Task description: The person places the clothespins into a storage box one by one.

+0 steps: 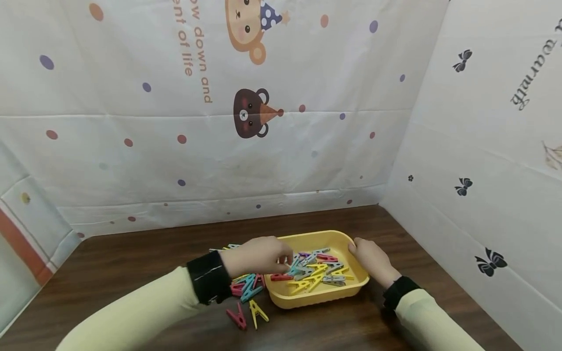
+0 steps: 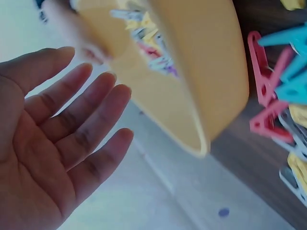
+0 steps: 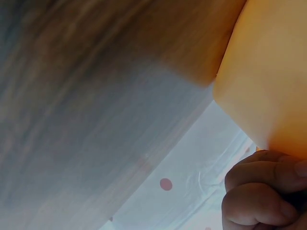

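A yellow plastic basket (image 1: 313, 301) stands on the table, holding many clothespins (image 1: 315, 282) in yellow, red, teal, grey and purple. Over its left side hovers my left hand (image 1: 262, 254). Seen in the left wrist view, that hand (image 2: 72, 120) has its fingers loosely spread and nothing in it. My right hand (image 1: 372, 258) grips the basket's right rim. In the right wrist view its curled fingers (image 3: 259, 203) show against the basket wall (image 3: 273, 62). More clothespins (image 1: 251, 288) lie in a pile left of the basket, partly hidden behind my left arm.
A red clothespin (image 1: 237, 318) and a yellow clothespin (image 1: 258, 313) lie apart, near the basket's front left corner. The dark wooden table (image 1: 316, 331) meets a printed cloth backdrop (image 1: 285, 161) behind and another cloth wall (image 1: 496, 161) on the right.
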`<state>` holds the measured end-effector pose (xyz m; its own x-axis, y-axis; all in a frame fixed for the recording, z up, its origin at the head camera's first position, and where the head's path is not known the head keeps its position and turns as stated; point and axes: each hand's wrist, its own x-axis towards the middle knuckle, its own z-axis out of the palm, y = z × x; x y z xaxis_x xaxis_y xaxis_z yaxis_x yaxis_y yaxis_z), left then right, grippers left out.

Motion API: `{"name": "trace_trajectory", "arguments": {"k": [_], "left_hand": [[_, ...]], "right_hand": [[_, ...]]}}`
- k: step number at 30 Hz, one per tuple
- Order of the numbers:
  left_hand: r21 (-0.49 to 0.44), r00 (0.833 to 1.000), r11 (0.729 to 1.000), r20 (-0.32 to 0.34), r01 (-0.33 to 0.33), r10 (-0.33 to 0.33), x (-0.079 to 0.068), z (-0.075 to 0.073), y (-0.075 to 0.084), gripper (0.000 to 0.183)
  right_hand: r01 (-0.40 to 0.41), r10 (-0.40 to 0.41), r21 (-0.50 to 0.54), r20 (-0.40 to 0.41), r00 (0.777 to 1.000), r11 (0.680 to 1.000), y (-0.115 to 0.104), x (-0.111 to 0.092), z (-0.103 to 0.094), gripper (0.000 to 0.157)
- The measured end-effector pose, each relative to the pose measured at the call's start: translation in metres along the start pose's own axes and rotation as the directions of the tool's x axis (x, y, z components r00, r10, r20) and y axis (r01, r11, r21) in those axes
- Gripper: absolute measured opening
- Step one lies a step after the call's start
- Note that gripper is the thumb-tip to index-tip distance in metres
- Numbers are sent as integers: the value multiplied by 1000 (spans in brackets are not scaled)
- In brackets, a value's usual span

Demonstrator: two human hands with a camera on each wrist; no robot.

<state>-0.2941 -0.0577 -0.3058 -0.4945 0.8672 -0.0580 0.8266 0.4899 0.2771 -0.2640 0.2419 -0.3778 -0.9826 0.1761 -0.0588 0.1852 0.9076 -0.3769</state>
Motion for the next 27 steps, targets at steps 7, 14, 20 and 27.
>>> {"name": "trace_trajectory", "arguments": {"k": [7,14,20,27], "left_hand": [[-6,998,1000,-54,26,-26,-46,-7,-12,10],[1,1000,1000,-2,18,-18,-74,8,-25,14],[20,996,998,64,55,-56,-90,35,-26,18],[106,1000,994,13,11,-12,-95,60,-31,13]], "right_hand": [[5,-5,-1,3,1000,1000,2,-1,0,32],[1,-1,10,-4,1000,1000,2,-1,0,29],[3,-3,7,-4,1000,1000,-1,-2,0,30],[4,-4,-6,-11,1000,1000,-1,-2,-2,30]]}}
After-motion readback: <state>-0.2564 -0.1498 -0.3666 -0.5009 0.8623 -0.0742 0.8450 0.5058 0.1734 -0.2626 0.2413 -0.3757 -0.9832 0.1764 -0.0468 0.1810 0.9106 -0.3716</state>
